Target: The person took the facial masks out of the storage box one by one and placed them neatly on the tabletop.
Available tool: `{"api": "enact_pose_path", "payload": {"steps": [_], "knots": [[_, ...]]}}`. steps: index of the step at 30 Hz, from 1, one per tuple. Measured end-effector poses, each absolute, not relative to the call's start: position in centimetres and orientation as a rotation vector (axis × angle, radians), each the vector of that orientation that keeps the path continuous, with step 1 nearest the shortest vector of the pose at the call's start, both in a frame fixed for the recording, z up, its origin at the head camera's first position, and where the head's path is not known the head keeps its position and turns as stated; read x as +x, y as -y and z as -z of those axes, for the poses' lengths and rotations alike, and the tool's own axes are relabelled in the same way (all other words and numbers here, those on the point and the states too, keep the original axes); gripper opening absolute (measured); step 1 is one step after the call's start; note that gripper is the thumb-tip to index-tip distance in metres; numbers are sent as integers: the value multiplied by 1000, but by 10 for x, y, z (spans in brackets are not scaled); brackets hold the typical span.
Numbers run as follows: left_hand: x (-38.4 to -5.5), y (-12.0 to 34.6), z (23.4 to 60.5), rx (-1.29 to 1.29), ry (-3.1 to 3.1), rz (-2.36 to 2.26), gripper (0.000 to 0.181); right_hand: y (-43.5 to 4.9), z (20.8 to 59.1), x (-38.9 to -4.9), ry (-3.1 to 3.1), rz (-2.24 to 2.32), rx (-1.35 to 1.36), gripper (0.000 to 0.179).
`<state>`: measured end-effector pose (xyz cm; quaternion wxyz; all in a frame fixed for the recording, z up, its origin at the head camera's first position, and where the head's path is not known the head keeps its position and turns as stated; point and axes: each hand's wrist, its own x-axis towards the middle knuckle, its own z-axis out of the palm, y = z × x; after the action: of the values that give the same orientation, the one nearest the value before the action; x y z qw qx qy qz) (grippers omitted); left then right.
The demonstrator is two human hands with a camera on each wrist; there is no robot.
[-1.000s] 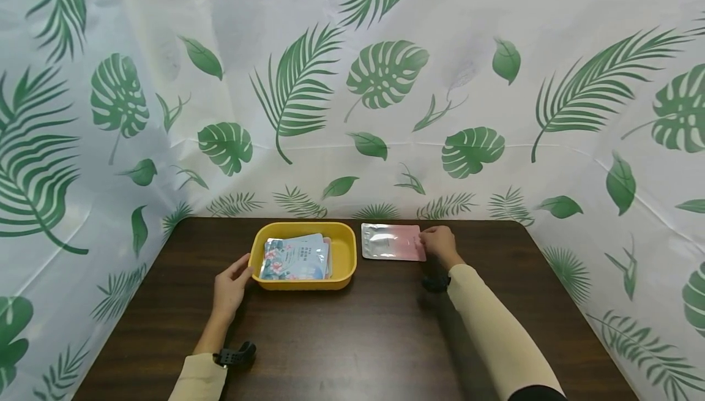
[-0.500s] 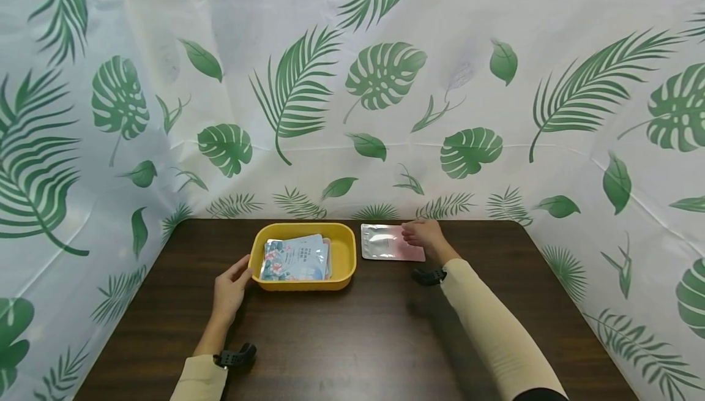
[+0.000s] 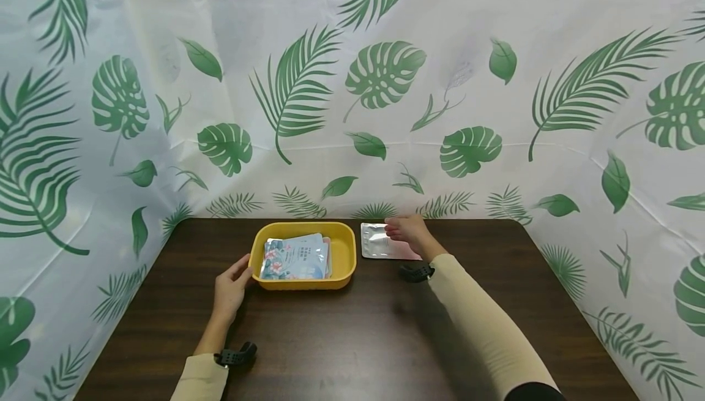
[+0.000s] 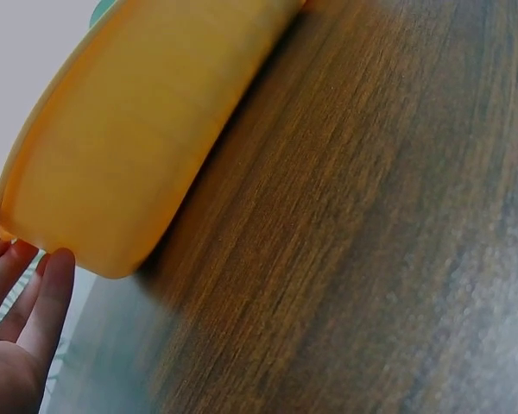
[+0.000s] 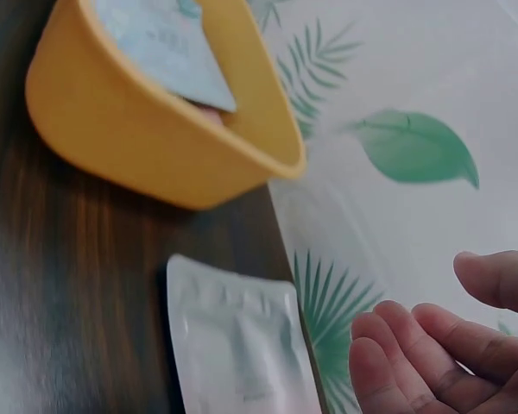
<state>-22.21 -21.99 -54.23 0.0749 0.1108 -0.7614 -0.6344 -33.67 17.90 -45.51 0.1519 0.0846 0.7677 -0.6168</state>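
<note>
At the yellow plastic basket [image 3: 354, 260], my left hand [image 3: 229, 291] rests with extended fingertips against the left end, near the rim. In the left wrist view, fingers [image 4: 59, 280] touch the basket's outer wall [image 4: 112, 155]. Several sachets lie inside the basket, a blue-white floral sachet [image 3: 294, 260] on top and a pink edge showing under it. To the right of the basket, a silver-and-pink sachet [image 3: 377, 245] lies flat on the table. Over its right part hovers my right hand [image 3: 409, 231], holding nothing; thumb and fingers stand apart in the right wrist view, beside the sachet [image 5: 242, 345].
A dark wood-grain table [image 3: 341, 340] carries everything, its back edge close behind the basket and sachet. Behind and to both sides hangs a white curtain [image 3: 308, 187] with green leaf prints. A black band [image 3: 235, 355] is on the left wrist and another [image 3: 417, 272] on the right.
My right hand has let go of the silver-and-pink sachet's right edge and moved left above it. The left hand, basket and sachets stay where they were.
</note>
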Motion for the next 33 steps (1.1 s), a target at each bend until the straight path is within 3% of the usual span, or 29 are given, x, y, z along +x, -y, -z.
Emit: {"api": "enact_pose_path", "payload": {"steps": [33], "knots": [[-225,219,541,346,2330,1826,41,-94,451,-329,-2180,1739,188,33]]}}
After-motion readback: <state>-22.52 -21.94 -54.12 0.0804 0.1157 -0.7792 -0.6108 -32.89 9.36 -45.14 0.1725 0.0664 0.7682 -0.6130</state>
